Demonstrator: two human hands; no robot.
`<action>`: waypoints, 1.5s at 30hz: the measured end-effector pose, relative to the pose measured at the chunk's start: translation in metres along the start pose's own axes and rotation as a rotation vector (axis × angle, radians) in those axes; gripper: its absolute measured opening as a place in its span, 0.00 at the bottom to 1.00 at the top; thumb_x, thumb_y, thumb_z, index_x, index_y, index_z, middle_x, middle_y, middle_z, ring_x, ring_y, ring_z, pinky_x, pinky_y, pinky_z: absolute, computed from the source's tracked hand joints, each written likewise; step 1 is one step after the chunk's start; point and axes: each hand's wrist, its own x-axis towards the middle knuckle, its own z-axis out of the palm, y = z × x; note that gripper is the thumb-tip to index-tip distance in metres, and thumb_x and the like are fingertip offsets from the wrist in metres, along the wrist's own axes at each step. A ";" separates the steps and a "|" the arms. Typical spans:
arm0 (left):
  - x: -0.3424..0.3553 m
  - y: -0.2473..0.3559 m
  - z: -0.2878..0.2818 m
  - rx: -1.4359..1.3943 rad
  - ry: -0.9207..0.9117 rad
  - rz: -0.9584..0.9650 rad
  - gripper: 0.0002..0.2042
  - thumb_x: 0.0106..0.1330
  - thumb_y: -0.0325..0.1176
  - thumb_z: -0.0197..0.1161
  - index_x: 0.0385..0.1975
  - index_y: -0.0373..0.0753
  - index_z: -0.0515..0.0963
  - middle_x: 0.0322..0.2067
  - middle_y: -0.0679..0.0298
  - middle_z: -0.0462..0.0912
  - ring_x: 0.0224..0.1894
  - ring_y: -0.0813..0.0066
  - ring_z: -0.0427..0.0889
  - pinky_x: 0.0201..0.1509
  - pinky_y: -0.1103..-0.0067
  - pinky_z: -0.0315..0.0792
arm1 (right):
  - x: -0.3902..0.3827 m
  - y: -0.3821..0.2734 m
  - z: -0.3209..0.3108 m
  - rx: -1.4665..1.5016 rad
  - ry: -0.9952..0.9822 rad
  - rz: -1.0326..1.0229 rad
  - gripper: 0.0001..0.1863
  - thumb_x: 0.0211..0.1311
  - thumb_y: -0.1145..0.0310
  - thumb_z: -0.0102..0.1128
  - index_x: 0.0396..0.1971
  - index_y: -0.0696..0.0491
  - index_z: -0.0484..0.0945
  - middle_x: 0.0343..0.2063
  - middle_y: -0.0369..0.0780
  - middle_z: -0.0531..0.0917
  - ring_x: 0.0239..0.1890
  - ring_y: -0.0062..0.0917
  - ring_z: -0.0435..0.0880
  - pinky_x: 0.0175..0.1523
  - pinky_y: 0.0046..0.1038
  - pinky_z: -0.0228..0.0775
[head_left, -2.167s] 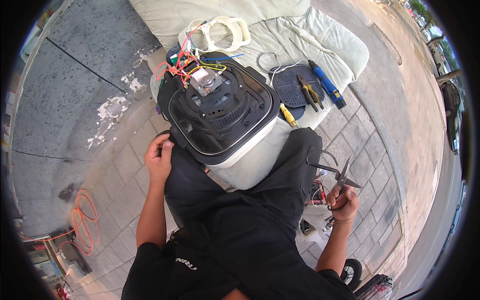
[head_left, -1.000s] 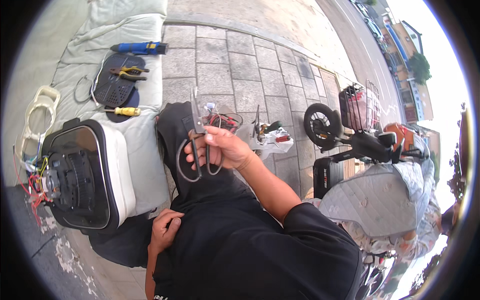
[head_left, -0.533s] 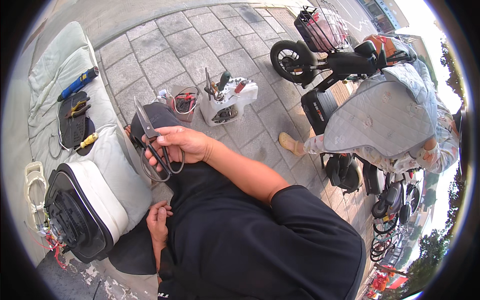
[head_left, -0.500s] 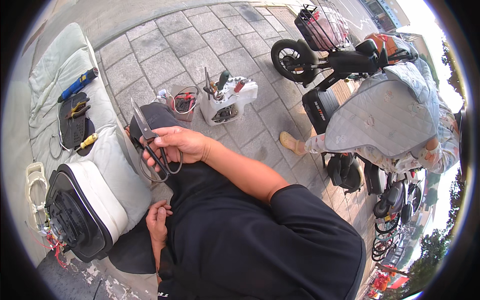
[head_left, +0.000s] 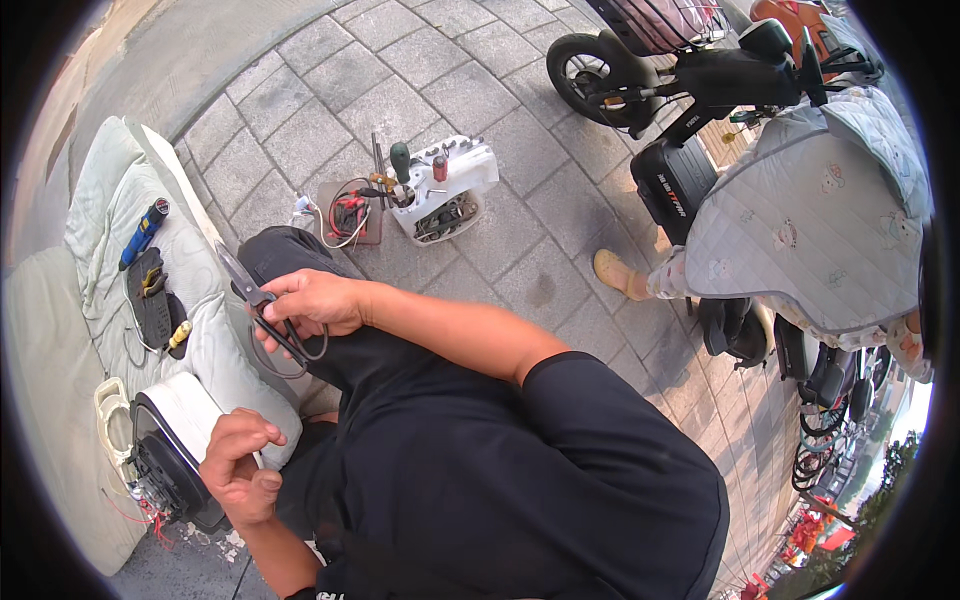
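My right hand (head_left: pixel 310 300) grips a pair of black-handled scissors (head_left: pixel 262 310) over my lap, with the blades pointing up and to the left. My left hand (head_left: pixel 238 468) sits lower down with its fingers curled on the rim of a white appliance (head_left: pixel 185 405). The appliance lies on its side with its black underside (head_left: pixel 160 470) and loose red wires exposed. My black shirt and trousers fill the middle of the view.
A pale green cushion (head_left: pixel 100 215) carries a blue tool (head_left: pixel 145 225) and a black pouch (head_left: pixel 150 300). On the paving stand a white tub of tools (head_left: pixel 450 185) and a box of wires (head_left: pixel 350 212). A scooter (head_left: pixel 690 80) and a seated person under a quilted cover (head_left: pixel 800 220) are at the right.
The view has swung to the right, bringing the scooter and the other person into view. My right hand has carried the scissors from my right side in over my lap. My left hand stays on the appliance.
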 end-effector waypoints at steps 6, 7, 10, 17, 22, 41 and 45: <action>0.128 0.079 0.084 -0.153 0.121 0.570 0.23 0.78 0.53 0.66 0.67 0.51 0.78 0.52 0.73 0.81 0.40 0.70 0.77 0.42 0.73 0.65 | -0.007 -0.002 -0.008 -0.017 -0.016 -0.017 0.14 0.78 0.72 0.60 0.58 0.58 0.78 0.47 0.47 0.89 0.47 0.33 0.92 0.49 0.40 0.89; 0.137 0.094 0.091 -0.145 0.059 0.542 0.23 0.80 0.53 0.64 0.70 0.56 0.77 0.57 0.79 0.79 0.45 0.71 0.72 0.45 0.71 0.62 | -0.006 -0.001 -0.005 -0.016 -0.022 -0.014 0.14 0.78 0.72 0.60 0.58 0.58 0.78 0.47 0.48 0.89 0.47 0.33 0.92 0.49 0.39 0.89; 0.158 0.113 0.108 -0.164 -0.038 0.531 0.22 0.82 0.49 0.61 0.74 0.65 0.75 0.70 0.88 0.69 0.65 0.65 0.58 0.54 0.63 0.61 | -0.007 0.001 0.001 -0.025 -0.017 -0.003 0.14 0.78 0.73 0.59 0.58 0.59 0.78 0.47 0.48 0.89 0.47 0.33 0.92 0.49 0.39 0.88; 0.165 0.113 0.101 -0.383 -0.141 0.587 0.22 0.83 0.43 0.61 0.74 0.70 0.73 0.78 0.93 0.63 0.82 0.57 0.53 0.62 0.53 0.65 | -0.006 -0.005 -0.003 -0.045 -0.019 -0.007 0.14 0.79 0.73 0.59 0.58 0.59 0.78 0.46 0.47 0.89 0.47 0.32 0.92 0.49 0.38 0.88; 0.158 0.118 0.091 -0.377 -0.089 0.587 0.21 0.83 0.44 0.62 0.73 0.69 0.74 0.75 0.92 0.65 0.80 0.59 0.55 0.61 0.54 0.65 | -0.003 -0.003 0.003 -0.063 -0.008 0.028 0.14 0.79 0.73 0.58 0.60 0.59 0.78 0.46 0.47 0.89 0.47 0.32 0.92 0.49 0.37 0.88; 0.165 0.102 0.092 -0.453 -0.106 0.538 0.19 0.79 0.51 0.63 0.67 0.67 0.77 0.65 0.89 0.73 0.70 0.63 0.65 0.60 0.59 0.64 | -0.008 -0.008 -0.004 -0.072 0.049 0.003 0.15 0.80 0.73 0.58 0.60 0.60 0.78 0.48 0.46 0.88 0.47 0.33 0.92 0.50 0.38 0.89; 0.162 0.102 0.090 -0.467 -0.101 0.528 0.18 0.79 0.52 0.64 0.66 0.67 0.78 0.62 0.88 0.74 0.68 0.64 0.67 0.59 0.60 0.64 | -0.008 -0.007 -0.003 -0.072 0.046 0.008 0.14 0.80 0.73 0.58 0.60 0.60 0.78 0.47 0.46 0.89 0.47 0.33 0.92 0.50 0.38 0.89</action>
